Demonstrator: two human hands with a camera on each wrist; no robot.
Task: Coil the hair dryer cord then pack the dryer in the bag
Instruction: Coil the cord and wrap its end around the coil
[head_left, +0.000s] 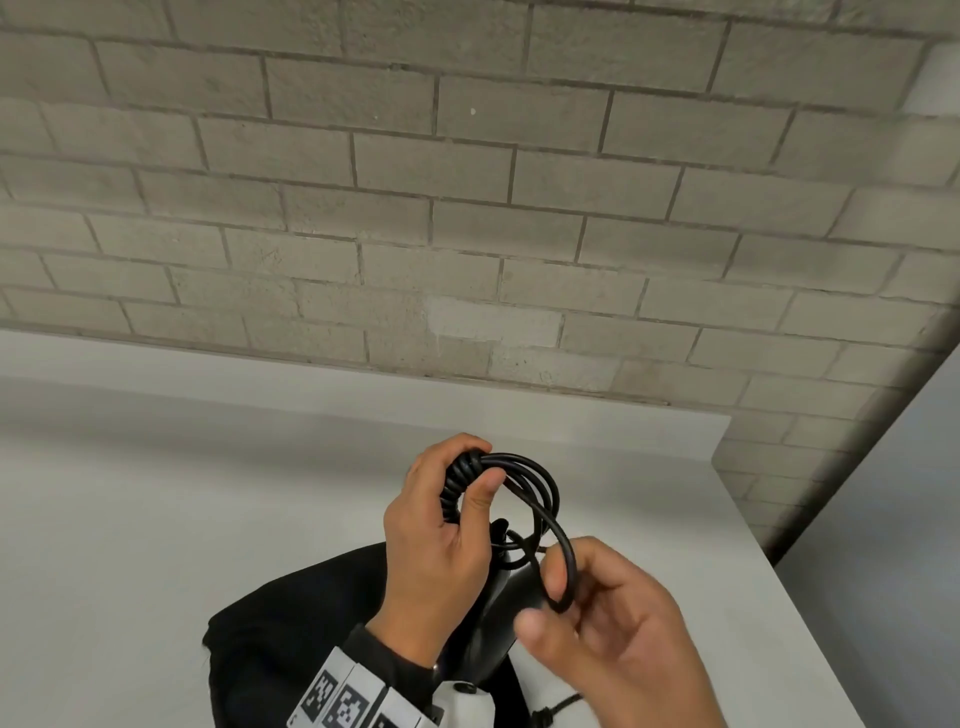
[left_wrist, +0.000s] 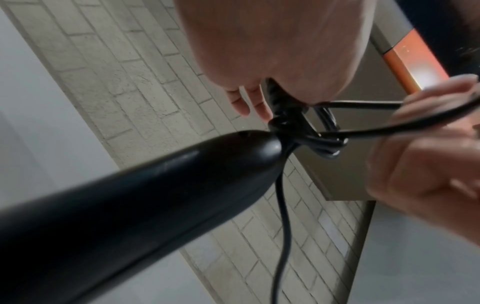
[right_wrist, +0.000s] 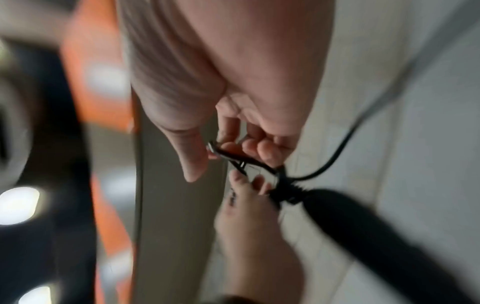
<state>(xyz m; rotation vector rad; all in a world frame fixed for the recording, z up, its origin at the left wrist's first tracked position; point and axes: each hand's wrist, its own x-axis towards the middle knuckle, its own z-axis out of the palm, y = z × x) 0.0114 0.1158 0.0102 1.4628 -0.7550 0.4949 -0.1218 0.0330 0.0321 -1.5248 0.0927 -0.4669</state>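
Both hands on cord (head_left: 540, 499): left hand (head_left: 441, 540) clamps coil, right hand (head_left: 613, 623) pinches loop.

The dryer (left_wrist: 145, 197) is smooth black plastic with a soft sheen; its cord (head_left: 540, 499) looks like smooth black rubber. The bag (head_left: 291, 623) is matt black cloth, the table (head_left: 208, 493) smooth matt white, the wall (head_left: 467, 208) rough grey brick

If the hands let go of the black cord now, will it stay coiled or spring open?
Probably it would spring open. The cord holds wide round loops between the left hand and the right hand, so it seems springy, not limp. A loose strand hangs curving beside the dryer, so it is flexible.
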